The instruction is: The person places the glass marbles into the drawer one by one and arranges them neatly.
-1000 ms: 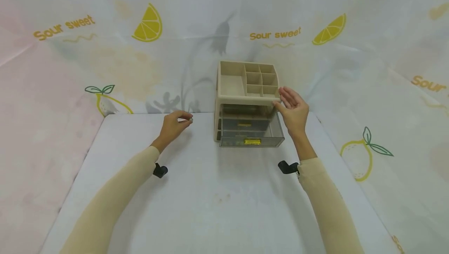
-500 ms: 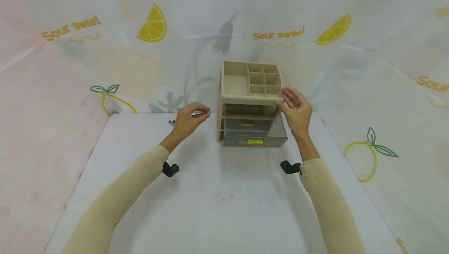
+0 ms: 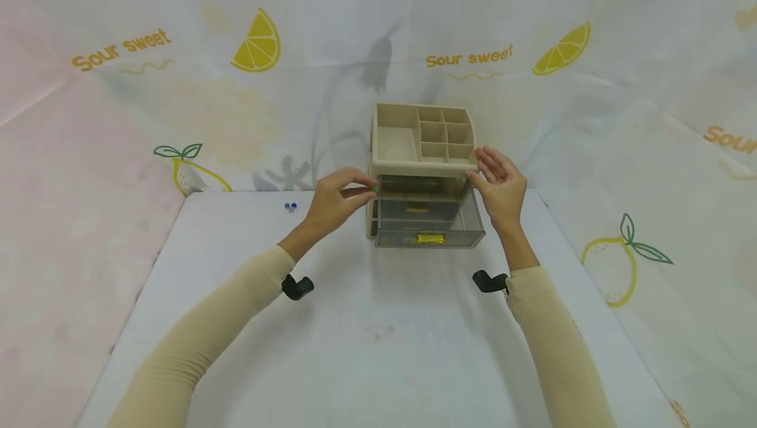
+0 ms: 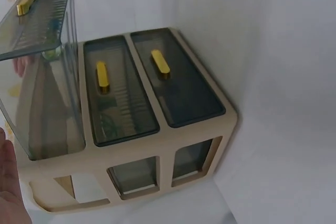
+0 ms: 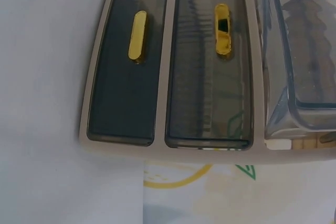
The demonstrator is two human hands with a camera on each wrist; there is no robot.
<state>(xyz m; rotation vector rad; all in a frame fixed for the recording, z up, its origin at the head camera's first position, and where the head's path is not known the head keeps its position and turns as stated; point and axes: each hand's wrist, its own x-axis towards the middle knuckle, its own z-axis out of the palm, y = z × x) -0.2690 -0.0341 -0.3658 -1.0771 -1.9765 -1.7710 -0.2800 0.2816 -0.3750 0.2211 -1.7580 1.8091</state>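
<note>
From the head view, a beige organizer [image 3: 422, 152] stood at the far edge of the tabletop [image 3: 367, 349], its top drawer [image 3: 428, 214] already pulled well out toward the person. The left hand [image 3: 337, 201] hovered at the drawer's left front corner, thumb and forefinger pinched on a small, pale greenish thing [image 3: 374, 188] too tiny to identify, held just at the drawer's rim and not yet inside. The right hand [image 3: 501, 185] rested with straight, relaxed fingers against the organizer's right side near the top tray, gripping nothing. Two small blue pieces [image 3: 290, 206] lay on the tabletop well to the left. I judged the opening done, the drop into the drawer and the closing left.

From the left wrist view, the open drawer [image 4: 39, 72] jutted out beside two shut drawers with yellow handles [image 4: 103, 76]. A small greenish thing [image 4: 52, 53] showed at the drawer's corner, seen through the clear wall; whether it had crossed the rim I could not tell. Only an edge of the palm [image 4: 8, 182] appeared, so the grip was not visible here.

From the right wrist view, the two shut drawers [image 5: 168, 72] and part of the open drawer [image 5: 302, 51] showed; the hand itself was out of frame.
</note>
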